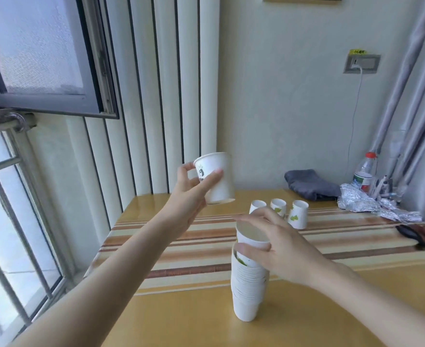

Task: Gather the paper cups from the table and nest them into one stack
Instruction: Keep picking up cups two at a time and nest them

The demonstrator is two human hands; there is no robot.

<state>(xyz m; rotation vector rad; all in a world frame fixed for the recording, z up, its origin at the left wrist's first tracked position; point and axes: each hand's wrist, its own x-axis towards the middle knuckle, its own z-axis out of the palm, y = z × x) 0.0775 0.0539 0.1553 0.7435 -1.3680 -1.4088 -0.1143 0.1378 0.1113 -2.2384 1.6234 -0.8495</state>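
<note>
A tall stack of white paper cups (247, 291) stands on the wooden table (193, 319), near me. My right hand (281, 249) grips the top cup of that stack, fingers wrapped round its rim. My left hand (193, 189) holds a single white cup (220, 182) with a dark print in the air, above and left of the stack, tilted. Behind the stack three loose cups stand on the striped runner: a plain one (256, 206) partly hidden by my right hand, a middle one (279, 207) and a right one (298, 214), both with green prints.
A grey folded cloth (309, 184), a plastic bottle (364, 174) and crumpled foil (371, 206) lie at the table's far right. A dark object (419, 235) rests on the right edge. An open window (41, 53) hangs to the left; a cable (354, 113) runs down the wall.
</note>
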